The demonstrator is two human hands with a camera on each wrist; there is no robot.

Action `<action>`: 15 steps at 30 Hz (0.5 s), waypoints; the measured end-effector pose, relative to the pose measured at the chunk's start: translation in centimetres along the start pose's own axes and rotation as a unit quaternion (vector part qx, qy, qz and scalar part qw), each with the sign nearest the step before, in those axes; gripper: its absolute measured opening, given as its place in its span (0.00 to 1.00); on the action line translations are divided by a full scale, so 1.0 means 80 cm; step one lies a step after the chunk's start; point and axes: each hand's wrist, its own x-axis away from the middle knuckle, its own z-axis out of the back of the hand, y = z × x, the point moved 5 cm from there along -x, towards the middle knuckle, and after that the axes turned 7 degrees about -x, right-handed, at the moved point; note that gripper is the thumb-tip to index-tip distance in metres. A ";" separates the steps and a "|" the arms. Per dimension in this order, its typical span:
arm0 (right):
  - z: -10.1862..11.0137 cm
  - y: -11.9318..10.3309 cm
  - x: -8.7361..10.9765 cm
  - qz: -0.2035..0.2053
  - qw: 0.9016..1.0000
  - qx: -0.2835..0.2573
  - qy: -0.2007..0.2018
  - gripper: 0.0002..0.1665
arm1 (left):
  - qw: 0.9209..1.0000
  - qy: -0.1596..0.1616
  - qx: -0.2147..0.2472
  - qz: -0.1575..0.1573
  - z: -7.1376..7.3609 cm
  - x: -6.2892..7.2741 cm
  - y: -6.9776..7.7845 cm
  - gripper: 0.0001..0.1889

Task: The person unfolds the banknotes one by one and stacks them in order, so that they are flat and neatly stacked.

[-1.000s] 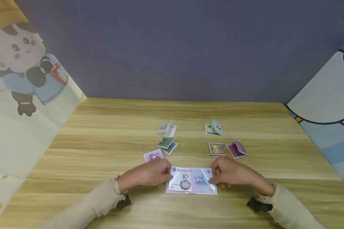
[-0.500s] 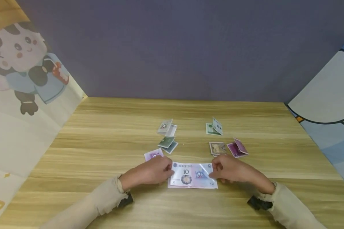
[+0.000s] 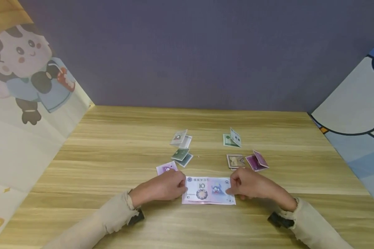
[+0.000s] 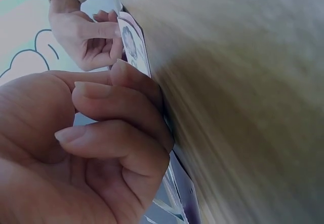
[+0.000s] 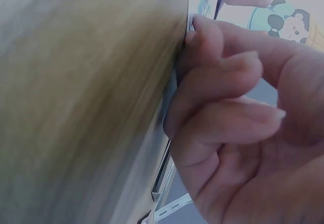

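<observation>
A pale play banknote (image 3: 209,191) printed with a 10 and a blue cartoon figure is held between both hands at the table's front middle. My left hand (image 3: 165,186) pinches its left end between thumb and curled fingers. At the right end my right hand (image 3: 250,186) pinches it in the same way. A second pinkish layer shows along the lower edge; I cannot tell whether it is a fold or another note. In the left wrist view the printed layers (image 4: 132,44) lie close to the wooden surface. Both wrist views show the remaining fingers curled.
Beyond the hands lie several folded play notes: a purple one (image 3: 166,167) partly behind the left hand, dark green (image 3: 181,154), grey (image 3: 178,138), light green (image 3: 228,140), brown (image 3: 236,161) and magenta (image 3: 256,163). Walls bound the wooden table (image 3: 127,128) behind and at both sides.
Both hands have shifted the banknote slightly away from the body. Its upper layer now lies flatter, with less glare and a narrower pink strip below. The other notes stay put.
</observation>
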 end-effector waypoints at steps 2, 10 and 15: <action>0.000 -0.001 -0.001 0.007 1.000 0.008 0.001 0.19 | 1.000 -0.002 0.000 0.001 0.000 0.000 -0.001 0.14; 0.004 -0.007 -0.004 0.039 0.999 0.017 0.025 0.17 | 1.000 -0.008 0.000 -0.011 0.004 0.003 0.000 0.16; 0.006 -0.008 -0.004 0.052 0.998 0.001 0.031 0.16 | 0.999 0.004 -0.013 -0.046 0.016 0.004 0.002 0.17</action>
